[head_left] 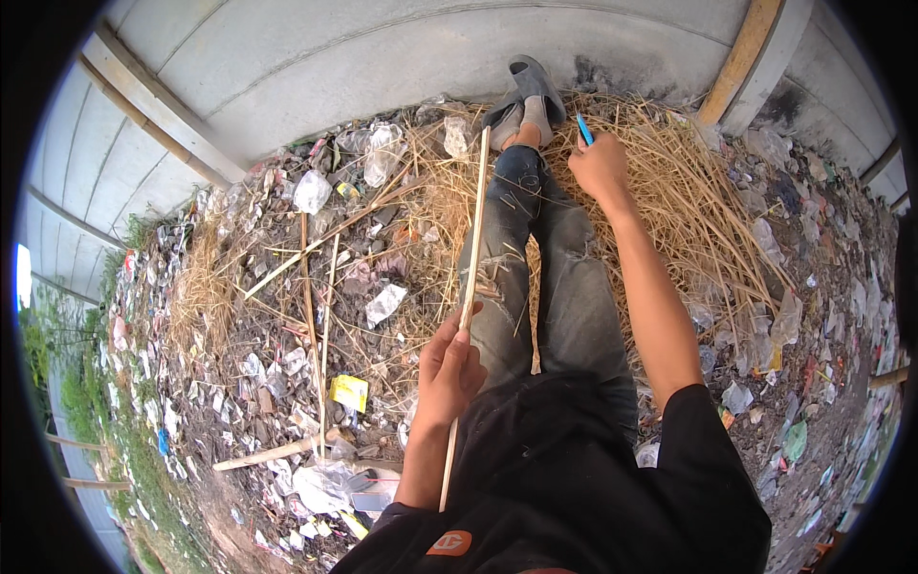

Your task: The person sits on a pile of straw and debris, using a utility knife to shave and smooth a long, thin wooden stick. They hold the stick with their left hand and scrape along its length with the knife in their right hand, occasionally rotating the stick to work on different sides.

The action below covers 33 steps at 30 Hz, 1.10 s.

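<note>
Stick (471, 244), thin pale bamboo, along your jeans: L hand (448, 368) fingers clamp it; R hand (601, 165) fist grips blue tool (584, 129).

Yellow packet (349, 392) amid ground litter (239, 364)

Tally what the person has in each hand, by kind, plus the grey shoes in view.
Long thin stick, in the left hand: 1
Blue tool, in the right hand: 1
Grey shoes: 2
Total: 4
</note>
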Each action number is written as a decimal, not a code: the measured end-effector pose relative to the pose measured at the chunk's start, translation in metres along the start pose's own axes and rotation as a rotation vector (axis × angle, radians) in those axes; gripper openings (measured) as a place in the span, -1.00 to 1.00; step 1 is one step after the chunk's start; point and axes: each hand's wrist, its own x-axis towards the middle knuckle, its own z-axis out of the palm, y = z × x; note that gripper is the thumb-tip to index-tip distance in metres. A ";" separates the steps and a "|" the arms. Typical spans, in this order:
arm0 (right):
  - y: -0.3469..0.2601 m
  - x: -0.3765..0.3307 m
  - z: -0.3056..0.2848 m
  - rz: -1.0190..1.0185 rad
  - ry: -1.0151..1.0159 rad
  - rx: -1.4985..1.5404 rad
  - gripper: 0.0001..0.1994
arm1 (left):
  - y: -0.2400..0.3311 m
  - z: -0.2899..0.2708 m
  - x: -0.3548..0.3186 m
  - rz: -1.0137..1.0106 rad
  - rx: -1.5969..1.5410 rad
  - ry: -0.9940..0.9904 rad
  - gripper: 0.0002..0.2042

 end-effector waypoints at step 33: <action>0.024 0.021 0.020 0.103 -0.153 -0.204 -0.80 | -0.021 0.055 -0.029 0.046 0.467 -0.139 -0.50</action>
